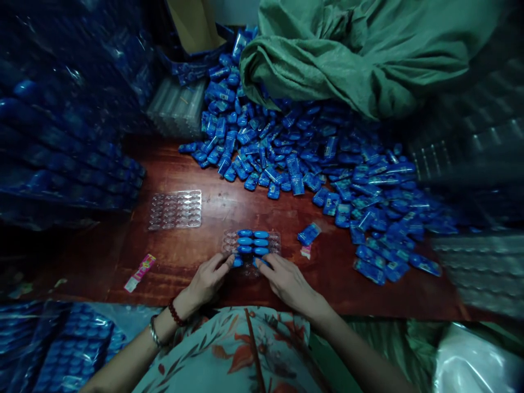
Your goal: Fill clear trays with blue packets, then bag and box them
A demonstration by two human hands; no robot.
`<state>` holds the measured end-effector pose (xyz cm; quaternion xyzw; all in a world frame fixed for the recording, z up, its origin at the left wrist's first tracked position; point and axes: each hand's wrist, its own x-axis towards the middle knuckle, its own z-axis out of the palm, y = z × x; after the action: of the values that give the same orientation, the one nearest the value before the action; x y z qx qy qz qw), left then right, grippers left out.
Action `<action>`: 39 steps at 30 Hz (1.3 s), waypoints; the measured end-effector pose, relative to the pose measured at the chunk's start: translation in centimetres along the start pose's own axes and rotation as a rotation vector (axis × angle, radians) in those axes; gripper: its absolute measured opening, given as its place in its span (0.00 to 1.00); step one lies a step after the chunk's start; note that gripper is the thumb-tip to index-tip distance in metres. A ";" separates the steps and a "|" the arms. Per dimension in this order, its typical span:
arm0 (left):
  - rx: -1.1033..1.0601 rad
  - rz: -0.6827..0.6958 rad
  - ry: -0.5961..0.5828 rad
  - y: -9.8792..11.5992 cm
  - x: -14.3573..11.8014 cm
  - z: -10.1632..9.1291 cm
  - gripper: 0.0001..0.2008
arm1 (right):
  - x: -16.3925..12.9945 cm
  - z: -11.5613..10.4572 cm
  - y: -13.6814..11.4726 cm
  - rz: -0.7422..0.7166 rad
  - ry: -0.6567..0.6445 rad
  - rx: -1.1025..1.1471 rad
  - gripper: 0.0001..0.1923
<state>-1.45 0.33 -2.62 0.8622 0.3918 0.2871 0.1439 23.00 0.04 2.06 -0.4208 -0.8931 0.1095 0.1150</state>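
Note:
A clear plastic blister tray [275, 240] lies on the table right in front of me. Several glossy blue oblong pieces [244, 241] fill its middle cavities in two columns. My left hand [209, 277] is at the tray's near left, thumb and fingers closed on a blue oblong piece [237, 261]. On the near right, my right hand [290, 281] has its fingers closed on another blue piece, mostly covered by the fingertips. Whether these two pieces are fully seated in their cavities cannot be made out. The tray's outer cavities look clear, without blue.
A second clear tray [176, 209] lies to the left. Small blue packets [282, 147] are heaped behind, beneath a green cloth [360, 65]. One blue packet [309, 234] and a pink wrapper [140, 273] lie nearby. Stacked clear trays [178, 106] stand behind; filled stacks [61, 147] rise left.

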 end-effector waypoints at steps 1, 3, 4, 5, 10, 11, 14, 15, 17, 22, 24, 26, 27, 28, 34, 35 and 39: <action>-0.008 0.001 0.012 0.0 0.0 0.1 0.19 | 0.2 -0.1 0.1 0.003 -0.026 0.014 0.21; -0.017 0.008 0.019 0.1 -0.1 0.3 0.19 | 0.4 -0.1 0.3 0.006 -0.040 0.045 0.21; -0.015 0.016 0.020 0.2 0.0 0.4 0.19 | 0.4 0.0 0.4 0.009 -0.037 0.060 0.20; -0.008 0.030 0.016 0.3 0.2 0.4 0.19 | 0.4 0.0 0.5 0.013 -0.030 0.074 0.20; 0.041 0.089 -0.044 0.5 1.7 0.0 0.17 | 0.3 0.5 0.1 0.056 0.031 0.021 0.18; 0.042 0.094 -0.044 0.4 2.0 -0.1 0.16 | 0.3 0.6 0.0 0.056 0.045 0.004 0.17; 0.040 0.126 -0.013 0.0 2.1 -0.1 0.14 | 0.4 0.7 -0.2 0.044 0.079 -0.012 0.17; 0.044 0.137 -0.011 -0.1 2.1 0.0 0.13 | 0.4 0.7 -0.2 0.041 0.091 -0.012 0.17; 0.066 0.139 -0.040 -0.3 2.0 0.0 0.12 | 0.4 0.6 -0.2 0.032 0.111 -0.023 0.16; 0.126 0.184 -0.192 0.2 3.1 -0.7 0.12 | 0.8 0.3 -0.4 0.014 0.139 -0.104 0.13; 0.138 0.203 -0.242 0.7 4.0 -0.9 0.12 | 1.1 0.3 -0.6 0.027 0.145 -0.131 0.11; 0.151 0.197 -0.285 1.1 4.8 -0.8 0.12 | 1.4 0.4 -0.8 0.061 0.158 -0.159 0.10; 0.163 0.199 -0.290 1.3 5.0 -0.7 0.12 | 1.5 0.5 -0.9 0.080 0.172 -0.174 0.10; 0.182 0.207 -0.277 1.3 5.2 -0.6 0.12 | 1.6 0.5 -0.9 0.102 0.190 -0.188 0.10; 0.284 0.227 -0.048 0.3 5.9 -0.8 0.13 | 0.1 0.4 0.8 0.243 0.398 -0.029 0.12; 0.235 0.183 0.015 0.1 6.5 -1.0 0.13 | -0.5 0.3 1.5 0.312 0.451 0.005 0.13; -0.042 -0.069 0.102 -1.3 11.6 -1.1 0.11 | -2.9 -0.4 5.1 0.632 0.380 -0.095 0.14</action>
<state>3.19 9.96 2.10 0.8293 0.4218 0.3337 0.1518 28.58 0.97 0.61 -0.6935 -0.6858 0.0182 0.2197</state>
